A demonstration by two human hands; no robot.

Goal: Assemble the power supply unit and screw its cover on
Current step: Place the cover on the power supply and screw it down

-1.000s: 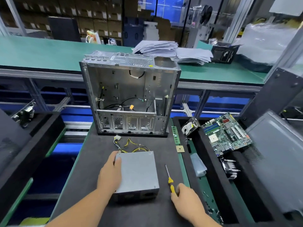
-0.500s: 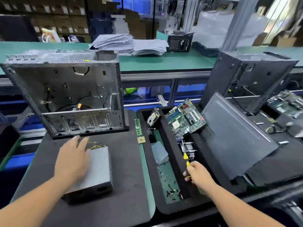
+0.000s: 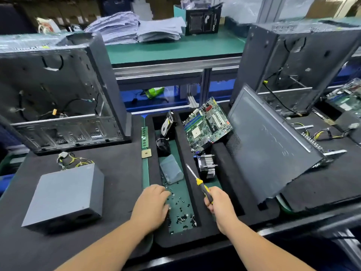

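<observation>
The grey power supply unit (image 3: 64,194) lies on the black foam mat at the left, its yellow and black cables (image 3: 72,160) trailing toward the open computer case (image 3: 58,90) behind it. My right hand (image 3: 219,204) grips a yellow-and-black screwdriver (image 3: 199,182) whose shaft points up and left. My left hand (image 3: 152,204) reaches into a foam tray compartment, fingers curled down over several small dark screws (image 3: 181,214) on the green floor; whether it pinches one is hidden. A grey side cover panel (image 3: 267,141) leans at the right.
The foam tray (image 3: 203,227) also holds a motherboard (image 3: 207,124), a heatsink fan (image 3: 207,166), a hard drive (image 3: 167,124), a RAM stick (image 3: 144,136), a CPU chip (image 3: 146,153) and a plastic bag (image 3: 172,172). A second case (image 3: 297,65) stands at the back right.
My left hand left the power supply and moved right into the screw compartment. My right hand carried the screwdriver to the tray and raised it. The view swung right.
</observation>
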